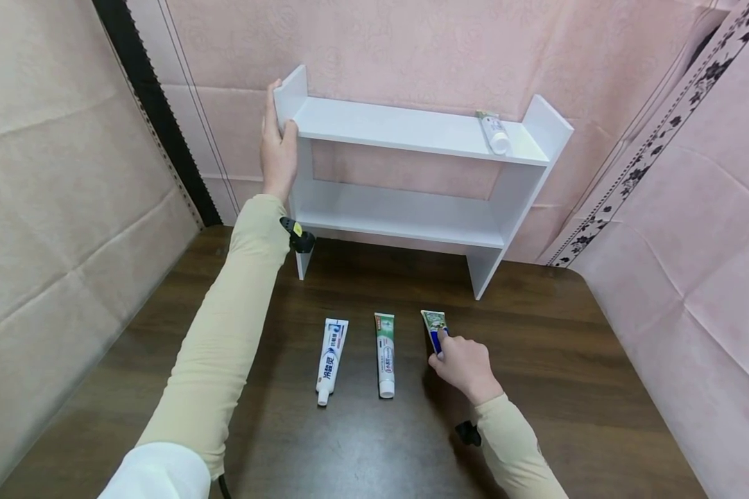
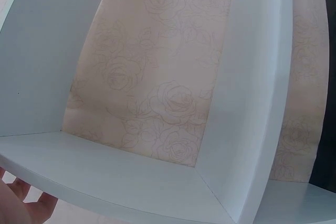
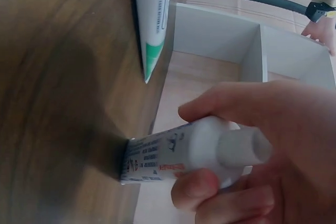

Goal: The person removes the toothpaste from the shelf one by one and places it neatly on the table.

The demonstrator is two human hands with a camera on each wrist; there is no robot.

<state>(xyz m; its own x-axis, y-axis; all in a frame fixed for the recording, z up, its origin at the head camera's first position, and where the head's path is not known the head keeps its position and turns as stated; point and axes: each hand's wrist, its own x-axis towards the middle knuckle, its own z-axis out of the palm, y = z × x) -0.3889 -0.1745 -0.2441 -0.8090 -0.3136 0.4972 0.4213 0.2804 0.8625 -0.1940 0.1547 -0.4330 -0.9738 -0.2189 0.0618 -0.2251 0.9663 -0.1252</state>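
My left hand [image 1: 279, 154] holds the upper left side panel of a white two-tier shelf [image 1: 399, 215], its thumb toward the front. Part of that hand shows at the lower left corner of the left wrist view. Over the table's right half, my right hand [image 1: 465, 366] pinches a green-and-blue toothpaste tube [image 1: 434, 321] near its cap end. In the right wrist view the tube's white cap [image 3: 244, 147] points back toward the palm, with thumb and fingers on either side. To its left lie a green-and-white toothpaste tube [image 1: 385, 353] and a blue-and-white toothpaste tube [image 1: 331, 357].
Another toothpaste tube [image 1: 494, 133] lies on the shelf's top board, near the right side panel. The shelf stands at the back of the brown wooden table [image 1: 362, 457]. Pale pink patterned cloth [image 1: 693, 277] hangs behind and at the sides.
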